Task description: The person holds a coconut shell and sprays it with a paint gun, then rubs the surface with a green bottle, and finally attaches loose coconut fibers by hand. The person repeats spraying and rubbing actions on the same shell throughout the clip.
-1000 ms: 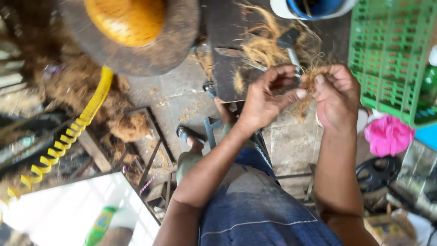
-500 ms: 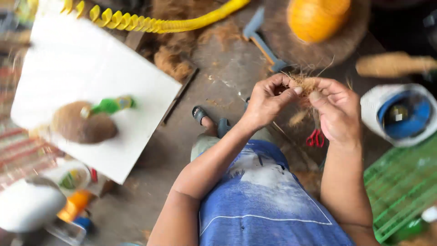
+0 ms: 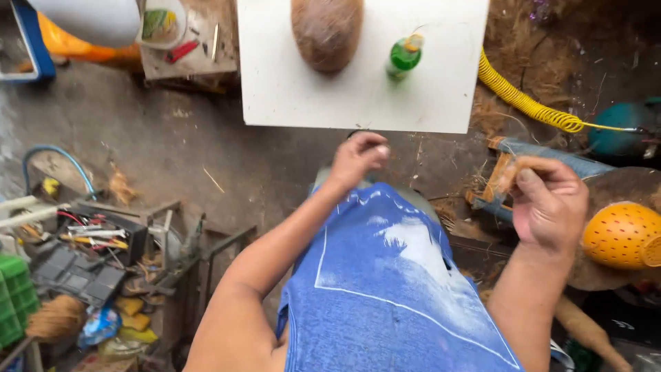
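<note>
I see left hand (image 3: 358, 157) loosely curled, empty; right hand (image 3: 547, 200) pinching fibre tuft (image 3: 508, 172); white board (image 3: 358, 96) far, dirty concrete floor (image 3: 179, 148), clutter left.

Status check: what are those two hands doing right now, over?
Left hand loosely closed, nothing visible in it. Right hand pinching a small tuft of brown fibre. Brown husk and green bottle on white board ahead, untouched.

Floor (image 3: 206, 158) is bare grey concrete, stained and strewn with brown fibre, lit by even daylight. A white board (image 3: 358, 96) lies flat at the top of view, with a yellow coiled hose (image 3: 523, 103) running beside it at right. At lower left a dark metal frame (image 3: 206, 255) stands amid tool clutter, next to a green crate (image 3: 14, 296).
</note>
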